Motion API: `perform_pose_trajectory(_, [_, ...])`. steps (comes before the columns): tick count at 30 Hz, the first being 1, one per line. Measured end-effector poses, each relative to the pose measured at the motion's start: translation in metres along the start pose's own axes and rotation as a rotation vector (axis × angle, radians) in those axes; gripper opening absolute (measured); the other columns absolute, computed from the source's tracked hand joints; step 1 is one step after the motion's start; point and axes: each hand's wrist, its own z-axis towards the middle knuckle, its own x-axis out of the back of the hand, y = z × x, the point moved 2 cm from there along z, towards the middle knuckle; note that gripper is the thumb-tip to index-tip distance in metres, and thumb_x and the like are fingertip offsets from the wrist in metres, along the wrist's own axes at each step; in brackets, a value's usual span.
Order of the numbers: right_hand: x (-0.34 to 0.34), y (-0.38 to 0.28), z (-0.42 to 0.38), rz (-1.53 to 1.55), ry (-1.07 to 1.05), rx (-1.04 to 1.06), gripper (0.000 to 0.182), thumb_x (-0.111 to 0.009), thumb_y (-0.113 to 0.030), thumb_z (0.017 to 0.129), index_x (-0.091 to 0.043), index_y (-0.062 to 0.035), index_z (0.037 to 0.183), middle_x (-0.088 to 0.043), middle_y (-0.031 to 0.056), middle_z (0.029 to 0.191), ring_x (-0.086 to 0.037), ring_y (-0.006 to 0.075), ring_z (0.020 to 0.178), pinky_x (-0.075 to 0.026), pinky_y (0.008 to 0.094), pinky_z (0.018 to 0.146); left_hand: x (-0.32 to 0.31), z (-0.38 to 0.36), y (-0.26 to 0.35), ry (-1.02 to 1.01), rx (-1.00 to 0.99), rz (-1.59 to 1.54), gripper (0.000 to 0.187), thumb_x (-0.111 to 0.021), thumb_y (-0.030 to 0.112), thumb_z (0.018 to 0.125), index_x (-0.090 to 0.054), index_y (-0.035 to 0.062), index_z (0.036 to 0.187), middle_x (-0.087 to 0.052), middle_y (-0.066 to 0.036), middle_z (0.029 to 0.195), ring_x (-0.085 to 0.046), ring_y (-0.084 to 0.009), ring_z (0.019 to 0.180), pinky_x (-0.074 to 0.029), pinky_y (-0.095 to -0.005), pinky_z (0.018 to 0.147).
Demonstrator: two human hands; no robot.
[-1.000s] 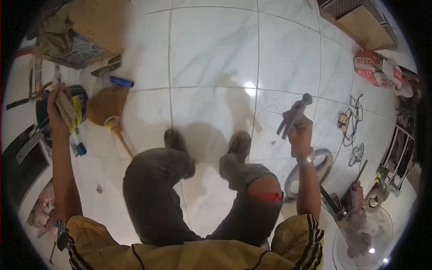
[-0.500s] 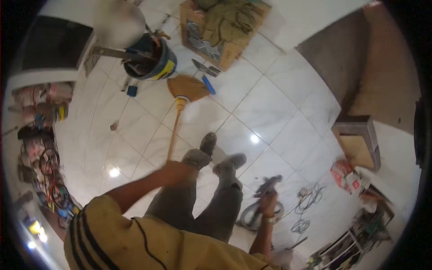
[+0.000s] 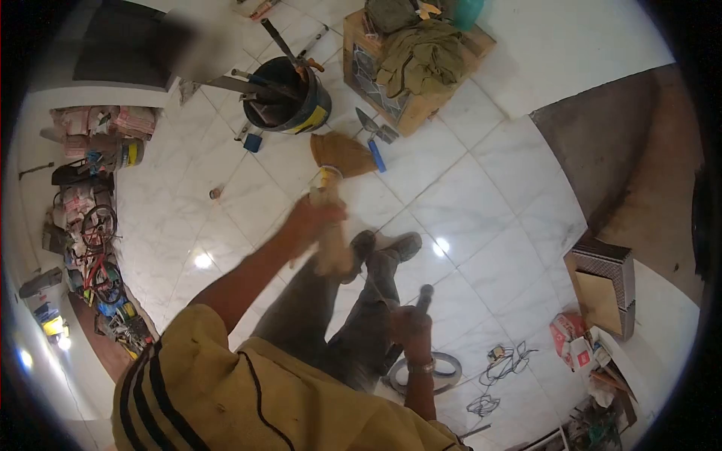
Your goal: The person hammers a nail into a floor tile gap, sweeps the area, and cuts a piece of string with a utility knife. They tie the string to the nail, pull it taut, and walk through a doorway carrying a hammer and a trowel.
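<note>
My left hand (image 3: 312,218) is closed on a pale beige, motion-blurred object (image 3: 333,252) that I cannot make out. It hangs over the floor beside my leg, partly in front of the broom. The broom's brown bristles (image 3: 346,155) lie on the tiles; most of its handle is hidden. My right hand (image 3: 412,329) grips a dark tool, its rounded end (image 3: 426,292) sticking up past the fingers and its other parts mostly hidden. Under my right wrist, a grey ring-shaped object (image 3: 449,370) lies on the floor.
A bucket of tools (image 3: 312,113) stands ahead, near a trowel (image 3: 367,120), a blue-handled item (image 3: 377,156) and a wooden box with cloth (image 3: 417,113). Cables (image 3: 508,364) lie at the right, near a cardboard box (image 3: 602,293). Bags and tools (image 3: 98,218) line the left wall.
My left hand has moved forward, and the pale object now shows in it. My right hand has shifted left, with the dark tool turned more upright. The view has shifted slightly.
</note>
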Motion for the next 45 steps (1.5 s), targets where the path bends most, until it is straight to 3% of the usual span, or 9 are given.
perform_pose_trajectory(2, [0.03,-0.008,-0.003,-0.046,0.065,-0.101,0.008,-0.073,-0.004,0.087,-0.072,-0.0018,0.095,-0.07,0.0022,0.082,-0.06,0.0084,0.066,-0.047,0.0271,0.056,0.002,-0.007,0.01,-0.098,0.072,-0.044,0.031,-0.071,0.028,0.089,-0.063,0.0039,0.107,-0.068,-0.006,0.094,-0.064,-0.0172,0.088,-0.052,-0.0353,0.087])
perform_pose_trajectory(9, [0.093,-0.063,0.005,-0.242,0.389,-0.085,0.015,-0.071,-0.014,0.093,-0.068,0.0001,0.088,-0.061,-0.0018,0.069,-0.052,0.0052,0.059,-0.04,0.0235,0.051,0.052,0.01,0.025,-0.77,0.382,1.026,0.061,-0.08,0.03,0.084,-0.058,0.0081,0.136,-0.071,-0.006,0.11,-0.064,-0.0179,0.102,-0.049,-0.0355,0.096])
perform_pose_trajectory(14, [0.027,-0.09,0.044,-0.54,0.371,0.049,0.014,-0.067,-0.011,0.092,-0.07,0.0027,0.096,-0.053,-0.0041,0.065,-0.051,0.0068,0.058,-0.043,0.0256,0.053,0.084,0.109,0.006,0.025,0.132,-0.108,0.043,-0.079,0.028,0.086,-0.064,0.0045,0.119,-0.07,-0.004,0.103,-0.066,-0.0162,0.094,-0.054,-0.0335,0.085])
perform_pose_trajectory(18, [-0.035,-0.075,0.102,-0.372,0.173,-0.087,0.043,-0.062,-0.018,0.095,-0.059,0.0046,0.131,-0.05,-0.0048,0.064,-0.046,0.0052,0.049,-0.035,0.0241,0.043,0.018,0.126,-0.018,-0.157,-0.196,0.109,0.021,-0.069,0.025,0.094,-0.066,0.0075,0.106,-0.068,-0.003,0.091,-0.066,-0.016,0.094,-0.053,-0.0348,0.085])
perform_pose_trajectory(22, [-0.098,-0.078,0.151,-0.41,-0.037,-0.292,0.041,-0.07,-0.024,0.09,-0.062,0.0045,0.118,-0.053,-0.0042,0.067,-0.047,0.0058,0.051,-0.035,0.0252,0.044,-0.013,0.106,0.01,-0.396,-0.478,0.786,0.026,-0.062,0.021,0.096,-0.063,0.0087,0.119,-0.063,-0.01,0.117,-0.06,-0.0262,0.112,-0.047,-0.0401,0.097])
perform_pose_trajectory(25, [-0.142,-0.095,0.162,-0.215,0.1,-0.247,0.032,-0.071,-0.029,0.091,-0.065,0.0022,0.095,-0.059,0.0009,0.069,-0.049,0.0085,0.053,-0.036,0.0275,0.045,0.015,0.163,-0.048,-0.463,-0.62,0.331,0.039,-0.061,0.019,0.093,-0.058,0.0082,0.13,-0.058,-0.015,0.134,-0.054,-0.032,0.125,-0.045,-0.0431,0.103])
perform_pose_trajectory(33, [-0.131,-0.097,0.147,-0.553,0.149,-0.376,0.025,-0.073,-0.026,0.089,-0.069,-0.0008,0.089,-0.065,0.004,0.067,-0.057,0.0125,0.052,-0.042,0.0309,0.046,0.283,0.399,0.119,1.069,-0.556,0.567,0.045,-0.072,0.025,0.086,-0.06,0.0033,0.123,-0.063,-0.02,0.108,-0.061,-0.0383,0.102,-0.051,-0.0484,0.09])
perform_pose_trajectory(41, [-0.064,-0.015,0.082,-0.949,0.227,-0.101,0.034,-0.071,-0.031,0.089,-0.068,0.0018,0.083,-0.065,0.0063,0.065,-0.059,0.0147,0.052,-0.045,0.0341,0.046,0.292,0.458,0.158,0.931,-0.469,0.686,0.029,-0.077,0.028,0.085,-0.073,0.0096,0.106,-0.067,-0.013,0.11,-0.061,-0.035,0.107,-0.051,-0.0491,0.091])
perform_pose_trajectory(45, [-0.066,-0.03,0.051,-0.947,0.197,-0.316,0.029,-0.071,-0.028,0.087,-0.068,0.0003,0.087,-0.067,0.0102,0.071,-0.063,0.0192,0.059,-0.048,0.0364,0.052,0.299,0.398,0.198,0.726,-0.744,0.8,0.024,-0.075,0.027,0.087,-0.076,0.0094,0.103,-0.072,-0.013,0.104,-0.067,-0.0344,0.097,-0.054,-0.0448,0.087])
